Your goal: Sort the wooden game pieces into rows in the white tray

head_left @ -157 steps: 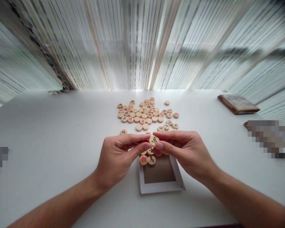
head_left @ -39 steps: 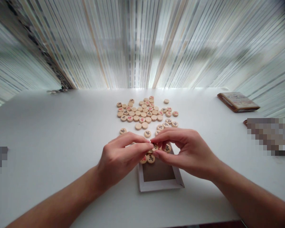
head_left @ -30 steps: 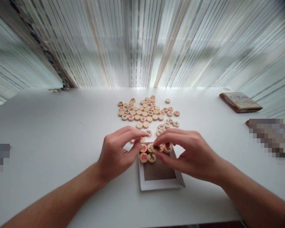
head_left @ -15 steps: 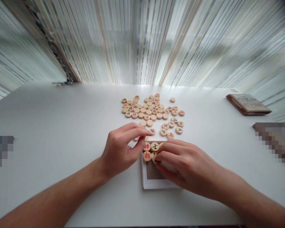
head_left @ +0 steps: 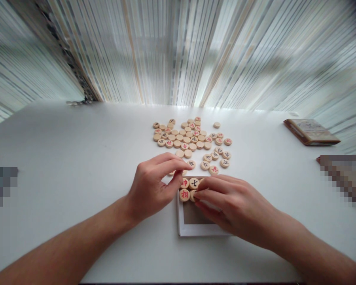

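Over the back left corner of a shallow white-rimmed box (head_left: 181, 229) is my left hand (head_left: 158, 178), fingers bent, thumb and forefinger apart, with nothing visible between them. Its fingertips are close to a loose black-lettered xiangqi piece (head_left: 191, 164). My right hand (head_left: 234, 202) is closed over the box, its fingertips on a round wooden xiangqi piece mostly hidden beneath them. Inside the box, red-lettered pieces (head_left: 184, 195) and a black-lettered piece (head_left: 194, 183) lie face up in rows along the back left. My right hand covers the box's right part.
Many loose xiangqi pieces (head_left: 179, 137), some face up and some blank side up, spread across the white table (head_left: 77, 158) beyond the box. A flat brown-edged box (head_left: 313, 132) lies at the far right. Striped curtains (head_left: 178, 51) hang behind the table.
The tilted piece under my right fingertips has gone lower and out of sight beneath the fingers. My left hand stays almost in place. The view has shifted very slightly.
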A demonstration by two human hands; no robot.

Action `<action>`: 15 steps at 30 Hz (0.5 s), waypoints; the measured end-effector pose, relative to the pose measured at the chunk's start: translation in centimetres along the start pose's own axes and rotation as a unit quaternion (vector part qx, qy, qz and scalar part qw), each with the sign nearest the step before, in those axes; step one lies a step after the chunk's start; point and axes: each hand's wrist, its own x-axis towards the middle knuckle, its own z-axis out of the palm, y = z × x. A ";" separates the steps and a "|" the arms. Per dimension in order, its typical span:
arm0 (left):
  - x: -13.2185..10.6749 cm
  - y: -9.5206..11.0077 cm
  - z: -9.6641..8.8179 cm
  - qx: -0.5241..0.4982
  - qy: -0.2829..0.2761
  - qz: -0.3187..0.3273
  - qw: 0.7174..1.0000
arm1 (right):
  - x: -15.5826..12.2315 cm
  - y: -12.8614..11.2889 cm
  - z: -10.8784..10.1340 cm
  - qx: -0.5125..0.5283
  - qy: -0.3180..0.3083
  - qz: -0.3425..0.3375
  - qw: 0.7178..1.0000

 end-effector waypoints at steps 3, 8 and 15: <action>0.0 0.0 0.0 0.000 0.000 -0.001 1.000 | 0.0 0.0 0.0 0.003 0.004 0.000 1.000; 0.0 0.0 -0.1 0.005 0.002 -0.002 1.000 | 0.1 0.0 0.2 0.002 0.003 0.002 1.000; 0.0 -0.1 -0.1 0.015 0.005 0.001 1.000 | 0.0 0.2 -0.4 0.034 0.020 0.010 0.999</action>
